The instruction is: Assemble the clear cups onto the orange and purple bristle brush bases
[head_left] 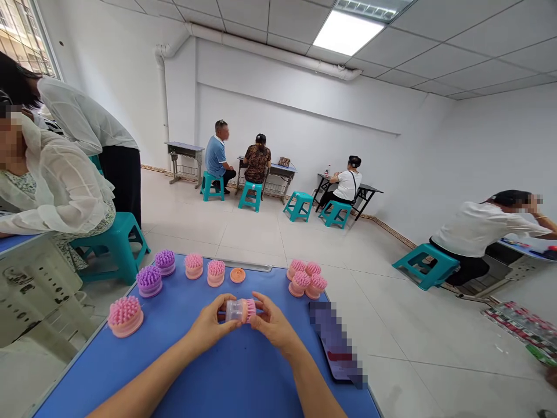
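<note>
Above the blue tabletop (243,371), a scalp massage brush (235,311) lies sideways between my two hands. It has a clear cup on its left, a peach ring, and pink bristles on its right. My left hand (211,323) has thumb and fingers closed round the clear cup. At the bristle end, my right hand (275,324) grips with thumb and fingertips. Just beyond sits an orange round cap (237,275), beside a pink brush head (216,273) with bristles up. Another pink brush head (194,266) stands left of that.
At the table's left are purple brush heads (149,281) and a larger pink brush head (125,316). Clustered pink brush heads (300,283) stand right, above a phone (337,345). Several people sit at desks; a teal stool (298,206) stands beyond.
</note>
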Tool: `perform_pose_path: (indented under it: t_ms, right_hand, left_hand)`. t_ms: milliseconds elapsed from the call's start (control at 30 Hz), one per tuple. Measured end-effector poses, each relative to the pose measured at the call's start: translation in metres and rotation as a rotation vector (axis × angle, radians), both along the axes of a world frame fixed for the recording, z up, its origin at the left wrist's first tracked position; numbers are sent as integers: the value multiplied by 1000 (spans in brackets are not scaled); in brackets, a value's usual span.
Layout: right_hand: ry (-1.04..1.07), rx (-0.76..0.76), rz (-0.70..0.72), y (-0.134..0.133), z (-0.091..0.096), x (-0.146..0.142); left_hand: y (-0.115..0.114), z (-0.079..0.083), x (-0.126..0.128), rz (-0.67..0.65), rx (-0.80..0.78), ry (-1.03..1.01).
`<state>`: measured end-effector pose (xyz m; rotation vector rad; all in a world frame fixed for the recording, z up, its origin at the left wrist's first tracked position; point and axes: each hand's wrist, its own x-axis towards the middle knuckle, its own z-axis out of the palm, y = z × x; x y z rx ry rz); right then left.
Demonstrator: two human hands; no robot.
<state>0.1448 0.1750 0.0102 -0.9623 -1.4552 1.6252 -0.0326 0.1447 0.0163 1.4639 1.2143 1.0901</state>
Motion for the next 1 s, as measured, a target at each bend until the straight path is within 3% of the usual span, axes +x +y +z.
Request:
perform_pose_path:
  t_ms: [133,500,667,800,1000]
  right_hand:
    - [10,80,74,-2,3,0]
    - [42,32,46,-8,9,-6]
    - [95,-23,42,-5,13,-3]
    - [197,-92,-65,2,14,0]
    - [398,-167,-425,14,18,11]
  left_hand:
    - [-1,0,-1,-16,7,-3]
    - [-2,-2,-2,-36,0,59]
    - [0,-7,5,48,96,180]
    - [10,-14,14,125,232,249]
    - [37,-24,27,328,302,551]
